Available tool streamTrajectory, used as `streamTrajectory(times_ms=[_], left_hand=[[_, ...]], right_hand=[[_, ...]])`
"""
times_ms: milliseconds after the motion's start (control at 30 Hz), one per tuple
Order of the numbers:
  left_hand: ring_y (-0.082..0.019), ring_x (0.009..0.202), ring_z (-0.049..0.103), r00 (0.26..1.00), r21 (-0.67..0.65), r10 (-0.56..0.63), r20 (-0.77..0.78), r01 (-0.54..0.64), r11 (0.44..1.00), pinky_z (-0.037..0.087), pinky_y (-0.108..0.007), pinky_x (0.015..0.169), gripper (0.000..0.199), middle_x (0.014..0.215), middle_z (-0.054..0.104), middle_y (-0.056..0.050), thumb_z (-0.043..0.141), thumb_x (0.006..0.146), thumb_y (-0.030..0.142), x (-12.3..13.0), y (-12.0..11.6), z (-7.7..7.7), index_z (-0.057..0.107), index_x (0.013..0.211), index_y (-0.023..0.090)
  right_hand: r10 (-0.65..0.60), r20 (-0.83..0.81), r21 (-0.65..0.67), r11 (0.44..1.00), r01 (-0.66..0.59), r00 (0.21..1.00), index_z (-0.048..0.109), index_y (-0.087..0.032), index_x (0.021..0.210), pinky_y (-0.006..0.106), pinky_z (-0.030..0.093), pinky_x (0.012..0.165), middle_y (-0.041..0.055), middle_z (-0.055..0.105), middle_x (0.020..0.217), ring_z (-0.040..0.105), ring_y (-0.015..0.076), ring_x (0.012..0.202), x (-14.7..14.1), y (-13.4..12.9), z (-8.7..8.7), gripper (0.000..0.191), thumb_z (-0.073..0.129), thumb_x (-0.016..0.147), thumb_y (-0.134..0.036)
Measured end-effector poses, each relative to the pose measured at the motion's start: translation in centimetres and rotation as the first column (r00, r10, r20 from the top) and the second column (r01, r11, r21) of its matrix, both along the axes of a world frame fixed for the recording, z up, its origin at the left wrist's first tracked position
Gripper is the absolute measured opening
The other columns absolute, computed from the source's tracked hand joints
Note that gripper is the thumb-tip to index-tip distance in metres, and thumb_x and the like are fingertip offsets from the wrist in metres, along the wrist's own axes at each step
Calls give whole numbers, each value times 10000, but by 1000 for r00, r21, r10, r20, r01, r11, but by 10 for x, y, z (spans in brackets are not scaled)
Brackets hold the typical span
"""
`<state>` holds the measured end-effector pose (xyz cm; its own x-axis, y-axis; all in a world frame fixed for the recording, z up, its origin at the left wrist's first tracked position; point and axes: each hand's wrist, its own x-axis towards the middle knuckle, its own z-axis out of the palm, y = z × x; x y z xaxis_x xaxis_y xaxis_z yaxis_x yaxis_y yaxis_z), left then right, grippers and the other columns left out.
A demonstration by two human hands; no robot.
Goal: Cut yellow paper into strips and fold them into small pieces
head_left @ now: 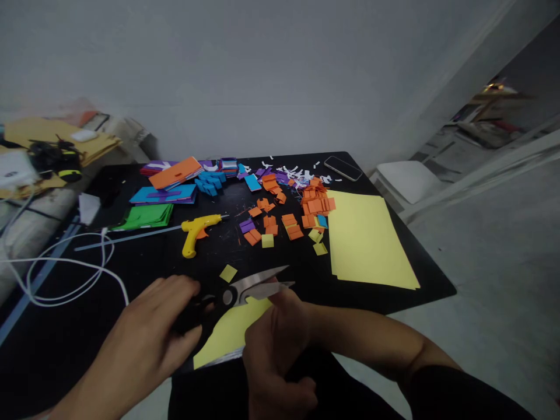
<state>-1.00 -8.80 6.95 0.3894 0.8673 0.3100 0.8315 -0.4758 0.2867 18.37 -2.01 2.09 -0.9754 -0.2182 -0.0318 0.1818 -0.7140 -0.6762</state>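
Black-handled scissors [249,290], blades parted, held by the left hand [153,332], fingers closed on the handles. Right hand [280,350] observed at the blade tips, beside a yellow sheet [231,332]; its grip cannot be told. Glue gun [196,229] lies on the counter [146,262].

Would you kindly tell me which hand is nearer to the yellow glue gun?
Left. The left hand holds the scissors just on the near side of the glue gun; the right hand is farther off, to the right, beside the blades.
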Motion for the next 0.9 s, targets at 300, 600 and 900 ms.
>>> streamTrajectory(times_ms=[300, 600, 900], left_hand=[[-214, 647, 609, 998, -61, 50, 39, -48, 997, 514, -327, 564, 134, 782, 665, -24, 515, 794, 311, 6, 0, 4, 581, 882, 234], [-222, 654, 625, 999, -67, 17, 29, -15, 998, 512, -314, 568, 118, 789, 673, -41, 556, 797, 252, 4, 2, 2, 593, 905, 218], [-233, 686, 651, 999, -108, 36, 12, -35, 994, 521, -308, 585, 94, 805, 690, -53, 551, 788, 267, 4, 2, -1, 603, 854, 226]], right_hand=[[128, -6, -14, 992, -128, 992, 504, -162, 729, 330, 472, 549, 39, 490, 546, 464, 161, 518, -1, -2, -16, 875, -68, 833, -816], [53, -39, -54, 997, -55, 998, 489, -180, 686, 357, 484, 528, 53, 495, 517, 478, 180, 499, -8, -9, -29, 889, -61, 774, -873], [49, -16, -62, 997, -50, 999, 478, -189, 686, 367, 484, 517, 64, 484, 515, 482, 193, 518, -9, -15, -41, 933, -131, 705, -896]])
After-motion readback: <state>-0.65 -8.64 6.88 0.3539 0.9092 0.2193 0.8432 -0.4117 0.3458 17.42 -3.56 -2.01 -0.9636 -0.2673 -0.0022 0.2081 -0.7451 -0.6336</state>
